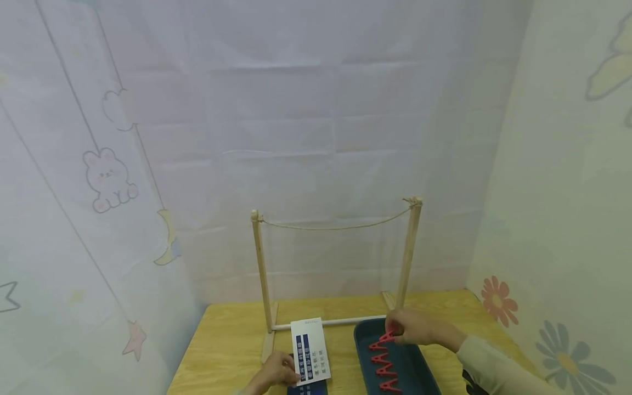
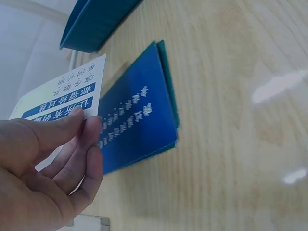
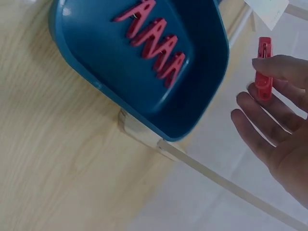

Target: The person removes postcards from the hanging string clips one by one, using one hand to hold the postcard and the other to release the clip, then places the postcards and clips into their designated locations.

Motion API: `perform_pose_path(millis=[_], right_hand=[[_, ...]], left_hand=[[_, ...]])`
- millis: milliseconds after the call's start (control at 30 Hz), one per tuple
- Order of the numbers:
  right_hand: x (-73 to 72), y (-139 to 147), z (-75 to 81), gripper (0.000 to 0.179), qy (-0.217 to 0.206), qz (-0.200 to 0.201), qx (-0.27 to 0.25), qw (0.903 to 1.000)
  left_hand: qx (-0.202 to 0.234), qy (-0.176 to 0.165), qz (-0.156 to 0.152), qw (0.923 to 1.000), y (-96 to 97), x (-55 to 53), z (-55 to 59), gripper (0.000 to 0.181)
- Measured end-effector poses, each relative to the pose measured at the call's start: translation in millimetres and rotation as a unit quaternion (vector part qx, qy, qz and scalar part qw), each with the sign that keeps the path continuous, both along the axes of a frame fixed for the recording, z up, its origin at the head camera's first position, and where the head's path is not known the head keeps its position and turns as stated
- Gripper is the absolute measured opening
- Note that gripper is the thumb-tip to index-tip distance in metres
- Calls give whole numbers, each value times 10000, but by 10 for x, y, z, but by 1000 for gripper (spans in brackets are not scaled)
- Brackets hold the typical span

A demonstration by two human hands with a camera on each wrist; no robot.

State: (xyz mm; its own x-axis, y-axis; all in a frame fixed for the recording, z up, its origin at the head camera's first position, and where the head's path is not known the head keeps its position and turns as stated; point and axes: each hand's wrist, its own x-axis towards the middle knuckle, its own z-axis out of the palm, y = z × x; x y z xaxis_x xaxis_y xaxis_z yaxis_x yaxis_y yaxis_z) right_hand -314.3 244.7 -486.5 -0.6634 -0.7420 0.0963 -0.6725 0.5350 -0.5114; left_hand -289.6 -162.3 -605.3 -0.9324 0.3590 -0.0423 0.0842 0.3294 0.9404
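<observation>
My left hand pinches a white card printed with Chinese characters and blue bands between thumb and fingers. Beneath that card, a small stack of blue cards with white characters lies on the table. A red clothespin is pinched between the thumb and fingers of my right hand, with the other fingers spread. That hand is above the far end of a dark blue tray. Several more red clothespins form a row inside the tray.
Behind the cards and tray stands a frame with a left wooden post, a right wooden post and a white bottom rod. A sagging string links the post tops. Pale patterned sheets surround the wooden table.
</observation>
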Motion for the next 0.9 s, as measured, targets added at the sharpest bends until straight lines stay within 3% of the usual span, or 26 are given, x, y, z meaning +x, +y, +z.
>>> perform_pose_path(millis=[233,400,533,767,900], right_hand=[[95,-64,-312,20,-247,307,367,9985],[193,-96,-489,26,-170,230,776,9966],[262,-133,-593,26,85,75,1129,9935],[365,-173,-799,27,-155,-241,1355,9904],[420,-178,-920,27,-218,-316,1475,9883]], left_hand=[[-87,-132,-6,9999,-62,80,-113,16],[95,-68,-262,9996,-153,148,-159,14],[-353,291,-269,9986,-193,196,-155,14],[-1062,-295,194,9937,-175,295,-107,15],[-1171,-202,133,9928,-184,329,-112,12]])
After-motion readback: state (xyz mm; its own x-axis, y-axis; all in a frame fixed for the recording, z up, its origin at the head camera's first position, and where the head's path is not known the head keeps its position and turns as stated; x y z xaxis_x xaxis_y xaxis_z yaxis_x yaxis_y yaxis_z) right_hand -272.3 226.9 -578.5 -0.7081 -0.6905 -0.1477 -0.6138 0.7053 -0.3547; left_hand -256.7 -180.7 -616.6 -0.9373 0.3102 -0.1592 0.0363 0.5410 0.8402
